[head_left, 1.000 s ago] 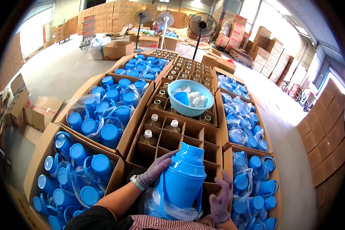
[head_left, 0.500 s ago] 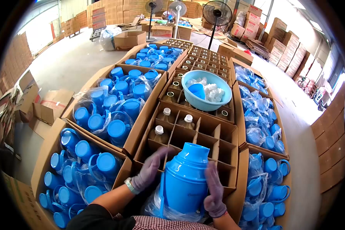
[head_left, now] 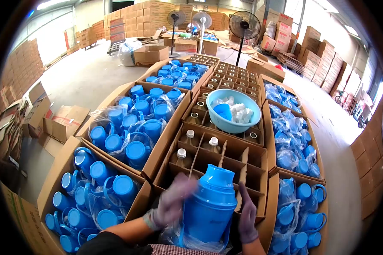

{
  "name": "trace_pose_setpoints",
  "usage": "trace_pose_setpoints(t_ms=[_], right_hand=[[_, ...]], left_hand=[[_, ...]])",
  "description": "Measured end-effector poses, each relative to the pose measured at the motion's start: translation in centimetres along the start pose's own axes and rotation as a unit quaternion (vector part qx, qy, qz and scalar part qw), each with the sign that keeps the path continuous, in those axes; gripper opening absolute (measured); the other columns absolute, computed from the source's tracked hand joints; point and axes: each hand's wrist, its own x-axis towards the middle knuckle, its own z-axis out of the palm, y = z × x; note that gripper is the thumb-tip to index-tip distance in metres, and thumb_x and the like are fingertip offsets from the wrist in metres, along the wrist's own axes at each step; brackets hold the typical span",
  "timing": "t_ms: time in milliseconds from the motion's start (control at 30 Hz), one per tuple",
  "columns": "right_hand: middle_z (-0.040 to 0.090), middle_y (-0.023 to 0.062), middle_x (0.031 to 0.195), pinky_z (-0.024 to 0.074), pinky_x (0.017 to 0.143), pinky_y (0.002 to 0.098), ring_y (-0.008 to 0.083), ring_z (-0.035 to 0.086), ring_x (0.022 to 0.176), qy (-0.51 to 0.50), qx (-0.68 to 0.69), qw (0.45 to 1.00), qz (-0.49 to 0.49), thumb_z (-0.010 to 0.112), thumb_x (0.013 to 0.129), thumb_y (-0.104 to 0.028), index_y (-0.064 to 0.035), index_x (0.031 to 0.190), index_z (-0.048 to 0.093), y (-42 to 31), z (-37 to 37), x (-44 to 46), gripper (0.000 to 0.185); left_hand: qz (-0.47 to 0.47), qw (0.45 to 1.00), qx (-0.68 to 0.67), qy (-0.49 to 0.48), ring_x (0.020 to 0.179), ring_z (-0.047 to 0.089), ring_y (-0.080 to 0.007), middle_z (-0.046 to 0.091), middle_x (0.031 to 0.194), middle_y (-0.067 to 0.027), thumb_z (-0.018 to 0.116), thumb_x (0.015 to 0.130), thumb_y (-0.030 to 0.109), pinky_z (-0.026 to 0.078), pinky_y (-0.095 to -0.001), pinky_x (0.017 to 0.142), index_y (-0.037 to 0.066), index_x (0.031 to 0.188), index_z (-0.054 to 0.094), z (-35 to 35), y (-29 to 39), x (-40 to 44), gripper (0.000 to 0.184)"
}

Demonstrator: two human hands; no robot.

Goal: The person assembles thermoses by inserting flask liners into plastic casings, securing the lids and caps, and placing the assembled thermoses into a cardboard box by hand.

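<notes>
Standing upright, close to us: a blue flask

We see the flask at the near edge of the divided carton, narrow neck uppermost, clear plastic bunched about its base; what bears its weight is hidden from us. Our gloved left hand is blurred at the flask's left shoulder, so we cannot tell whether it grips or even touches. Our gloved right hand is open and holds nothing, fingers upward, just beside the flask's right side.

In the divided carton's far left corner we count three white-capped bottles. Across its far edge, on the next carton, we find a pale blue basin with white caps and a blue cup.

Against the left edges we have cartons of blue handled containers; against the right edges, more cartons, with similar blue pieces among clear wrapping. Well beyond the far edge we make out three stand fans and stacked boxes.
</notes>
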Motion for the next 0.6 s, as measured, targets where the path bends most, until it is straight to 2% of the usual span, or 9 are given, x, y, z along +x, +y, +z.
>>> trace_pose_setpoints(t_ms=[67,167,200,300,333,467,533,567,600], right_hand=[[0.043,0.0272,0.158,0.0298,0.123,0.0407,0.0366,0.039,0.149,0.088,0.002,0.977,-0.194,0.029,0.105,-0.068,0.0021,0.154,0.043,-4.8,0.9,-1.3,0.086],[0.042,0.0268,0.158,0.0318,0.122,0.0424,0.0375,0.04,0.149,-0.056,0.222,0.962,0.149,0.028,0.105,-0.068,0.0018,0.154,0.042,0.3,0.3,0.0,0.087],[0.042,0.0268,0.158,0.0325,0.122,0.043,0.0377,0.041,0.148,-0.096,0.191,0.952,0.221,0.029,0.105,-0.068,0.0032,0.154,0.041,1.0,-0.1,0.8,0.088],[0.044,0.027,0.156,0.0331,0.121,0.0433,0.0378,0.043,0.147,0.039,0.069,0.993,-0.091,0.029,0.105,-0.067,0.0056,0.155,0.038,-3.0,-0.1,-0.6,0.088],[0.045,0.0271,0.156,0.0332,0.121,0.0434,0.0378,0.043,0.146,0.092,0.033,0.976,-0.195,0.029,0.106,-0.066,0.0064,0.156,0.037,-3.7,0.4,-0.6,0.088],[0.046,0.0258,0.156,0.0331,0.121,0.0417,0.0364,0.046,0.145,-0.054,0.206,0.972,0.096,0.027,0.107,-0.064,0.0068,0.158,0.031,6.4,2.6,-0.5,0.087],[0.044,0.0259,0.157,0.0318,0.122,0.0414,0.0358,0.043,0.146,0.063,0.273,0.96,-0.008,0.028,0.107,-0.063,0.0072,0.158,0.029,-2.1,1.0,0.3,0.086],[0.042,0.0258,0.158,0.0305,0.123,0.0419,0.0358,0.042,0.147,0.057,0.257,0.965,-0.004,0.027,0.107,-0.063,0.0074,0.158,0.03,-3.5,0.6,-0.3,0.087],[0.041,0.0256,0.159,0.0292,0.123,0.0424,0.0358,0.04,0.148,0.054,0.244,0.968,-0.005,0.026,0.107,-0.064,0.0076,0.157,0.031,-4.6,0.6,-0.5,0.088]], left_hand=[[-0.251,0.967,-0.025,0.024,0.141,0.05,-0.0348,0.055,0.149,-0.0221,0.033,0.109,0.046,0.028,-0.0508,0.123,-0.005,0.145,0.053,0.5,-0.3,2.0,0.065],[0.195,0.942,-0.019,-0.272,0.136,0.057,-0.0354,0.069,0.128,-0.0235,0.019,0.111,0.052,0.035,-0.051,0.119,-0.003,0.129,0.067,0.3,3.0,0.3,0.075],[0.143,0.97,0.027,-0.195,0.138,0.055,-0.0348,0.066,0.132,-0.0242,0.019,0.11,0.055,0.034,-0.0513,0.12,-0.004,0.131,0.065,0.0,2.3,0.0,0.077],[-0.064,0.977,0.148,0.136,0.143,0.048,-0.0328,0.06,0.142,-0.0247,0.019,0.11,0.056,0.029,-0.0516,0.122,-0.004,0.136,0.061,0.2,0.0,1.9,0.078],[-0.16,0.982,-0.051,0.081,0.143,0.047,-0.0343,0.061,0.141,-0.0238,0.018,0.11,0.057,0.025,-0.0522,0.124,-0.005,0.134,0.063,0.7,-1.1,1.4,0.081],[0.096,0.978,0.019,-0.186,0.141,0.05,-0.0377,0.061,0.141,-0.0219,0.028,0.105,0.068,0.027,-0.0543,0.123,-0.003,0.132,0.065,-0.6,2.0,-0.5,0.085],[0.087,0.991,0.087,-0.048,0.141,0.05,-0.0368,0.062,0.139,-0.0238,0.029,0.106,0.066,0.027,-0.0528,0.123,-0.005,0.133,0.063,-0.5,0.4,-0.1,0.084],[-0.119,0.985,0.05,0.118,0.143,0.047,-0.0362,0.06,0.141,-0.0249,0.027,0.106,0.066,0.029,-0.0519,0.122,-0.006,0.137,0.06,1.0,2.1,2.4,0.085],[-0.147,0.985,-0.072,0.056,0.146,0.043,-0.0358,0.057,0.145,-0.0242,0.023,0.107,0.061,0.027,-0.0509,0.123,-0.006,0.141,0.056,0.9,0.6,2.4,0.082]])
